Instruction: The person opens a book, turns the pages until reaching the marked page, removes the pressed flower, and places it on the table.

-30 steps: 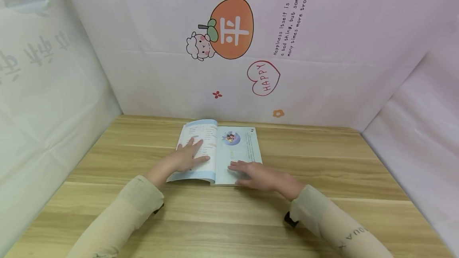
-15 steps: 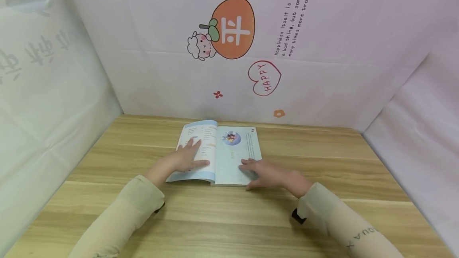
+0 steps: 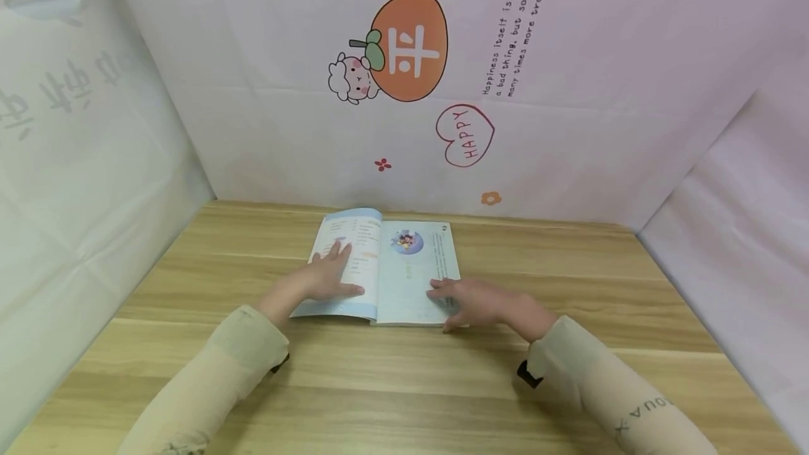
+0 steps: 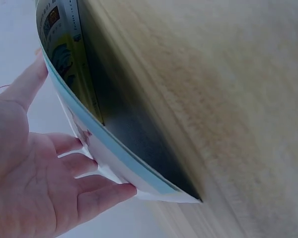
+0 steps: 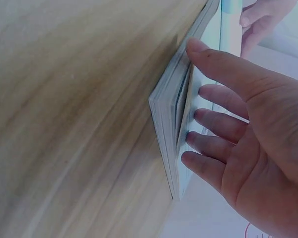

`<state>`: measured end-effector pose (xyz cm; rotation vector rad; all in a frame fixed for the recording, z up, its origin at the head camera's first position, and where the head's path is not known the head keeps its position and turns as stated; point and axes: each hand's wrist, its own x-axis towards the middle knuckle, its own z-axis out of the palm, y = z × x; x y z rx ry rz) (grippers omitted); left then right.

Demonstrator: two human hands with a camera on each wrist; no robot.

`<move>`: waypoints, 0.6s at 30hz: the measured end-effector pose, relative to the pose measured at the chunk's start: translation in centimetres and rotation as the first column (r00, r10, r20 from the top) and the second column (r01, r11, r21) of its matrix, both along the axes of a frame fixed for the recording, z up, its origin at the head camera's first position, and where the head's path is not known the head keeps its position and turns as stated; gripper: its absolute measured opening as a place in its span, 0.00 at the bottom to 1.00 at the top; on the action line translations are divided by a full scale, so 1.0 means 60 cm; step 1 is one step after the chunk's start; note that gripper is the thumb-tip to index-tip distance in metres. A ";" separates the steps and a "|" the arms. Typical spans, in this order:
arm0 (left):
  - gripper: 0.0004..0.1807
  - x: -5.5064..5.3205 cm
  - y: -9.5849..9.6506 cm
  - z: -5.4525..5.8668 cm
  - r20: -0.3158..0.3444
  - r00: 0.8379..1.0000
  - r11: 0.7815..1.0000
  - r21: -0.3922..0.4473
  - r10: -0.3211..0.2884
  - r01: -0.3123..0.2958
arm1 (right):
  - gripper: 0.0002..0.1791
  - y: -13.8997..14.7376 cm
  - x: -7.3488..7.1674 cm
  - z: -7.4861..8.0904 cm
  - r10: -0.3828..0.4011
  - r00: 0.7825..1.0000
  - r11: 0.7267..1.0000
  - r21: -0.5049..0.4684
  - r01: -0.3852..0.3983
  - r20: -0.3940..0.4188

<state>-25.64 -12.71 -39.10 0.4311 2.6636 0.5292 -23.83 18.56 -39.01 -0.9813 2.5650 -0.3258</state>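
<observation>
An open book (image 3: 404,297) lies near the table's far side, its left page printed with text and its pale blue right page bearing a round picture. My left hand (image 3: 324,279) rests on the left page with fingers spread. In the left wrist view, that side of the book (image 4: 124,166) curves up off the table, with a dark gap beneath. My right hand (image 3: 477,300) is at the right page's near outer corner. In the right wrist view, its fingers (image 5: 213,121) touch the page, thumb at the edge, and the top sheets stand slightly apart from the thick page block (image 5: 165,119).
The wood-grain table (image 3: 379,385) runs up to a white printed cloth (image 3: 284,153) at the back. More cloth hangs at the left and right sides. Pale sleeves and dark wrist bands (image 3: 529,374) cover both forearms.
My right hand has slid rightward across the right page to its outer near corner. My left hand stays on the left page, its thumb slightly lower. The book remains open at the same pages.
</observation>
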 end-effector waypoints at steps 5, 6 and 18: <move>0.54 -0.002 -0.003 0.001 0.023 1.000 1.000 0.008 -0.008 0.008 | 0.35 0.001 0.000 0.009 0.003 1.000 1.000 -0.003 -0.003 0.025; 0.54 -0.002 -0.003 0.001 0.030 1.000 1.000 0.009 -0.005 0.005 | 0.34 0.001 0.000 0.010 0.005 1.000 1.000 -0.002 -0.005 0.030; 0.54 -0.001 -0.003 0.006 0.051 0.999 1.000 0.019 0.003 -0.004 | 0.31 0.008 -0.004 0.016 0.064 0.998 0.998 0.010 -0.064 0.002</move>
